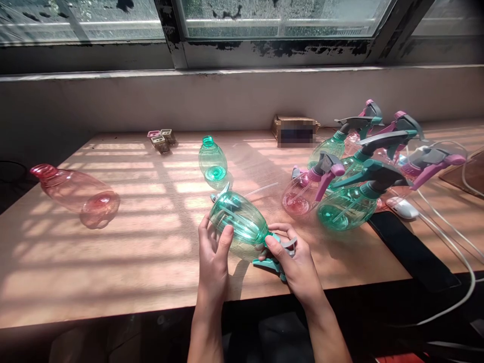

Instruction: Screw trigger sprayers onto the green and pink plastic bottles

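Crosswise, the held green bottle (244,219) is spanning both hands; left hand (215,247) is clasping its base; right hand (297,254), its spray head (266,263).

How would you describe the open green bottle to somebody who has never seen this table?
Start at the table under the window. Near its middle, just beyond the held bottle in the left hand and right hand, stands the green bottle. Its neck has no spray head, unlike the sprayers at right; the headless bottle at left is pink.
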The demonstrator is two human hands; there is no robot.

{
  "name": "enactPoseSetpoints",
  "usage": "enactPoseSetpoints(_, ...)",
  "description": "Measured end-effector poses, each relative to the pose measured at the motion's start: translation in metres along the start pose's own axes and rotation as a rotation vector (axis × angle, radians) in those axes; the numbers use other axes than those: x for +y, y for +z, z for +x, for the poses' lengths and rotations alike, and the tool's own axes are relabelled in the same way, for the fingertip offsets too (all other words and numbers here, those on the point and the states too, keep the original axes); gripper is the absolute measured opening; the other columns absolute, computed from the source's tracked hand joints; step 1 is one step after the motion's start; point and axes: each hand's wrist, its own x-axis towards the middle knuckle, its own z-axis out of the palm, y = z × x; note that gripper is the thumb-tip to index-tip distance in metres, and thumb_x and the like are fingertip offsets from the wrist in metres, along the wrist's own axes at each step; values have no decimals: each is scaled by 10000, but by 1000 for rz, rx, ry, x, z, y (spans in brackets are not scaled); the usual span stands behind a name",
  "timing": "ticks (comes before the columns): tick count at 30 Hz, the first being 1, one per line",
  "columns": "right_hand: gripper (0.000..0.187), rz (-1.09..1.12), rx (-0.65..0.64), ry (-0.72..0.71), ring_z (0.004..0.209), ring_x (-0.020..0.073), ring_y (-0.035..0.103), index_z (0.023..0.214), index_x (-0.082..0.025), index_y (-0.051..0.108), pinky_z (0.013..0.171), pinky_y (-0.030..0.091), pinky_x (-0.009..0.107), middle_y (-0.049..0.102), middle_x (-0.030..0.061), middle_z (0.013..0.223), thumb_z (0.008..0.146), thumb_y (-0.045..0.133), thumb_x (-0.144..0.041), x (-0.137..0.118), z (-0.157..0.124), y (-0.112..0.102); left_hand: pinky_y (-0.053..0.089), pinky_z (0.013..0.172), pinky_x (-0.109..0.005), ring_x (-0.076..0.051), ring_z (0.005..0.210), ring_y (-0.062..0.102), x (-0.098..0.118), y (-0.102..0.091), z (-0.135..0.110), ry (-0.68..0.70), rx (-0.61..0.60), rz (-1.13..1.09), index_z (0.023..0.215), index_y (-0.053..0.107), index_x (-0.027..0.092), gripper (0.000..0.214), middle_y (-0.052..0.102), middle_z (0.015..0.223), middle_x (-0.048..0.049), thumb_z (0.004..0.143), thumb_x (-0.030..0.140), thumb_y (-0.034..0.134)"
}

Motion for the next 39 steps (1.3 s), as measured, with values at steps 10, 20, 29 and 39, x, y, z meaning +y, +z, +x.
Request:
enactPoseSetpoints(10,444,5,3,4,709,201,762,1156,-224,593,745,621,351,798,10,837,914,780,-546,1,2,0,460,1171,-375,-259,1428,554,0,0,0,-6,2,-6,1456,501,316,602,601,1496,-64,930,466,752)
enactPoseSetpoints(20,427,10,-2,7,705,193,763,1157,-224,592,748,616,339,799,5,834,926,773,-534,-2,1,0,446,1185,-379,-254,1428,552,0,0,0,0,-8,-5,1472,496,317,600,600,1481,-62,942,456,742)
enactPoseSetpoints(29,440,19,-3,8,712,200,764,1169,-226,579,755,623,352,793,-1,831,924,775,-534,0,0,1,456,1171,-392,-264,1423,558,0,-1,0,-2,-6,9,1449,504,325,563,593,1500,-67,950,457,728)
enactPoseSetpoints(39,431,22,10,5,702,200,764,1158,-225,601,740,619,345,798,13,879,912,788,-526,-2,1,1,454,1169,-381,-267,1428,554,1,0,0,-8,-3,8,1446,494,307,567,587,1508,-79,949,453,726)
